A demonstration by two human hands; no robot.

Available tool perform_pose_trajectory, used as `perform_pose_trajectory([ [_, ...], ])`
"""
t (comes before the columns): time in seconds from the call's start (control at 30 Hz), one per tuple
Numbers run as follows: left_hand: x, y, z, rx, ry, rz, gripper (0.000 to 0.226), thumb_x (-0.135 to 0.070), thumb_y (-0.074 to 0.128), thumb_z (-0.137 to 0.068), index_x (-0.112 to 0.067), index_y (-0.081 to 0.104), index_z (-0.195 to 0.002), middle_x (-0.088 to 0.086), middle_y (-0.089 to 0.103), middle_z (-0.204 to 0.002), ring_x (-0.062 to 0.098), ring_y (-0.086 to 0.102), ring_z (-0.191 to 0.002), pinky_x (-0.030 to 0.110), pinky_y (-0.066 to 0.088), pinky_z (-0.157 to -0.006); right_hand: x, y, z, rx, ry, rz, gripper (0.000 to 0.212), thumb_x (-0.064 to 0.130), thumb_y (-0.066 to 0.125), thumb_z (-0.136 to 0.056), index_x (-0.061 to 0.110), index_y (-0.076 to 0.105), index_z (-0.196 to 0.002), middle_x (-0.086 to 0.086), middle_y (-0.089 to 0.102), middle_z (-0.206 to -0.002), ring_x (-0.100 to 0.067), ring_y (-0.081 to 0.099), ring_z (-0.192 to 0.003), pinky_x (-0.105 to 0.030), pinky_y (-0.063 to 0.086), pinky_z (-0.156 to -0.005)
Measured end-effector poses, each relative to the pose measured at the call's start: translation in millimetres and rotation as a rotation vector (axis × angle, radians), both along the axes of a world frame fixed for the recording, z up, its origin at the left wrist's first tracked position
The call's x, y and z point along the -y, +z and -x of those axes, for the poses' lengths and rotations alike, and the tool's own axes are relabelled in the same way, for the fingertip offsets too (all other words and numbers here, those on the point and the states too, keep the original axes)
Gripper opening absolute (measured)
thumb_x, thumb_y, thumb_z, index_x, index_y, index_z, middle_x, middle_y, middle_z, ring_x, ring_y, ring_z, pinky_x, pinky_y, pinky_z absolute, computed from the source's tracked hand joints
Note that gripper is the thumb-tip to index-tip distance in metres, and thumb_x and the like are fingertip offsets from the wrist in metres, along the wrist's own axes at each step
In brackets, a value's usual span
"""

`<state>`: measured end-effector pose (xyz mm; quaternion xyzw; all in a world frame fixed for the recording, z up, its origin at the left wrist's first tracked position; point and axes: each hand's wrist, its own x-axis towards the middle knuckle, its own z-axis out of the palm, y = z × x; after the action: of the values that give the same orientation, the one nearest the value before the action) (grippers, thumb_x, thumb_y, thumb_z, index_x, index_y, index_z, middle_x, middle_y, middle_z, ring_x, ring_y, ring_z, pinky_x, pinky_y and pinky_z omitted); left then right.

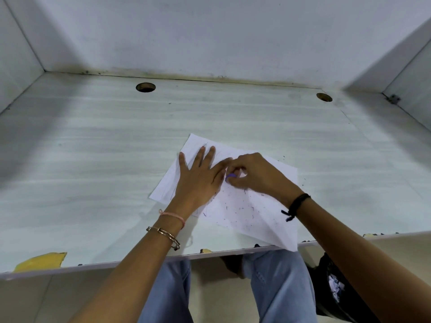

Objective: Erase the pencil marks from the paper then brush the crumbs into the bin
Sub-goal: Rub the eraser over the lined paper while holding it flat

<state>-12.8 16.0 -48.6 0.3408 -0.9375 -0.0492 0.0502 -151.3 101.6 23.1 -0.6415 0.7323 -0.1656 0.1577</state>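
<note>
A white sheet of paper (pixel 261 215) lies askew on the pale desk, its near corner hanging over the front edge. Faint pencil lines show near its far left part. My left hand (pixel 200 176) lies flat on the paper with fingers spread, pressing it down. My right hand (pixel 254 174) pinches a small purple eraser (pixel 231 176) against the paper, right beside my left hand's thumb. Dark eraser crumbs (pixel 235 210) are scattered over the near half of the sheet. A black bin (pixel 331 287) with crumpled paper inside stands on the floor under the desk, at the right.
The desk (pixel 93 159) has side panels left and right, a back wall, and two round cable holes (pixel 145 87) at the back. Its front edge (pixel 149 261) is chipped, with yellow patches. A few crumbs lie on the desk right of the paper. My knees are below the edge.
</note>
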Motion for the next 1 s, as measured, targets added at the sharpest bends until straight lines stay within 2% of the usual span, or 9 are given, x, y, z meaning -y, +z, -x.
perform_pose_trajectory([
  [0.17,-0.1,1.2,-0.2,-0.009,0.016,0.015,0.052,-0.048,-0.002,-0.098,-0.05,0.004,-0.15,0.0,-0.002,-0.164,0.022,-0.006,-0.15,0.067,0.0,-0.111,11.6,-10.7,17.2,0.027,-0.186,0.068,0.006,0.009,0.064,-0.08,0.007,0.069,-0.082,-0.007,0.062,-0.08,-0.015,0.052,-0.068,-0.024,0.041,-0.06],
  [0.3,-5.1,4.5,0.3,-0.042,0.019,-0.031,0.046,-0.041,0.014,-0.105,-0.049,0.012,-0.15,-0.001,0.001,-0.164,0.021,-0.006,-0.15,0.068,-0.001,-0.11,-10.9,-16.4,30.1,0.375,-0.33,0.138,0.007,0.018,0.068,-0.085,0.012,0.07,-0.087,0.001,0.064,-0.074,-0.002,0.052,-0.061,-0.009,0.04,-0.052],
  [0.4,-12.3,5.9,5.2,-0.056,0.049,0.003,0.043,-0.038,0.019,-0.105,-0.045,0.026,-0.147,0.0,0.016,-0.16,0.024,0.005,-0.149,0.071,0.005,-0.106,-25.1,-17.0,38.7,0.548,-0.357,0.17,0.007,0.016,0.067,-0.086,0.013,0.068,-0.092,-0.002,0.068,-0.083,-0.012,0.059,-0.069,-0.023,0.048,-0.066],
  [0.47,-12.1,8.4,10.8,-0.122,0.061,0.007,0.038,-0.035,0.028,-0.104,-0.039,0.041,-0.139,0.002,0.031,-0.149,0.026,0.021,-0.143,0.072,0.011,-0.104,-26.8,-17.4,36.6,0.513,-0.325,0.156,0.008,0.014,0.067,-0.085,0.014,0.067,-0.093,-0.001,0.069,-0.088,-0.014,0.06,-0.075,-0.024,0.049,-0.072],
  [0.63,-4.3,2.0,19.2,-0.219,-0.012,0.088,0.031,-0.029,0.033,-0.097,-0.024,0.055,-0.118,0.008,0.054,-0.123,0.032,0.052,-0.118,0.065,0.033,-0.095,-18.2,-20.9,33.4,0.397,-0.284,0.139,0.011,0.009,0.067,-0.081,0.017,0.067,-0.087,0.008,0.061,-0.077,-0.001,0.045,-0.059,-0.005,0.038,-0.058],
  [0.7,-1.7,-2.6,19.9,-0.173,-0.039,0.035,0.047,-0.037,0.018,-0.097,-0.031,0.051,-0.129,0.01,0.049,-0.141,0.034,0.041,-0.135,0.07,0.025,-0.101,-14.0,-22.3,30.4,0.316,-0.283,0.161,0.007,0.01,0.067,-0.081,0.017,0.067,-0.084,0.008,0.059,-0.072,-0.002,0.044,-0.057,-0.006,0.037,-0.055],
  [0.77,-1.7,-4.0,21.0,-0.096,-0.044,0.011,0.066,-0.046,-0.001,-0.091,-0.039,0.036,-0.145,0.006,0.024,-0.159,0.03,0.016,-0.148,0.068,0.007,-0.109,-11.7,-21.2,21.6,0.229,-0.221,0.179,0.004,0.011,0.067,-0.082,0.014,0.067,-0.083,0.014,0.055,-0.066,0.002,0.048,-0.057,-0.006,0.036,-0.055],
  [0.9,-1.2,-3.4,22.5,-0.056,-0.039,0.047,0.066,-0.049,-0.001,-0.092,-0.036,0.023,-0.152,0.005,0.011,-0.163,0.031,0.008,-0.15,0.069,0.003,-0.11,-7.8,-17.9,18.1,0.1,-0.049,0.146,0.008,0.012,0.068,-0.081,0.017,0.066,-0.076,0.015,0.054,-0.067,0.009,0.051,-0.066,-0.007,0.035,-0.06],
  [1.0,-2.3,-5.0,22.5,-0.025,-0.021,0.022,0.07,-0.047,-0.015,-0.086,-0.045,0.009,-0.152,0.0,0.0,-0.164,0.026,-0.003,-0.15,0.065,-0.002,-0.112,4.3,-13.8,34.7,0.049,-0.195,0.169,0.005,0.012,0.067,-0.081,0.007,0.068,-0.079,0.002,0.059,-0.072,-0.001,0.049,-0.062,-0.01,0.034,-0.058],
])
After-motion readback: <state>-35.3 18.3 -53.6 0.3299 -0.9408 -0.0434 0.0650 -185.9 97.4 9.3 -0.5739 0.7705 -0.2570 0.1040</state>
